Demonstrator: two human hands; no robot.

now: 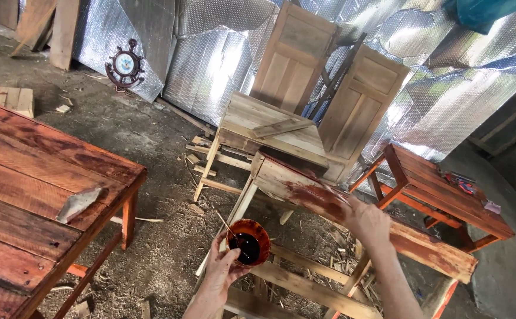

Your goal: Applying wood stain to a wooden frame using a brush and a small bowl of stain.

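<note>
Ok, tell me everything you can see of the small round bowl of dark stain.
The small round bowl of dark stain looks reddish-brown and glossy, smeared with stain on its rim and inner wall. Dark, near-black liquid pools inside. The left hand holds it from below, roughly level, above the sawdust-strewn floor beside the partly stained wooden bench. A thin stick leans in it.

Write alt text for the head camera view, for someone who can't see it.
A person's right hand brushes dark red stain onto a bare wooden table while the left hand holds a small bowl of stain. A finished red table stands to the left.
</note>
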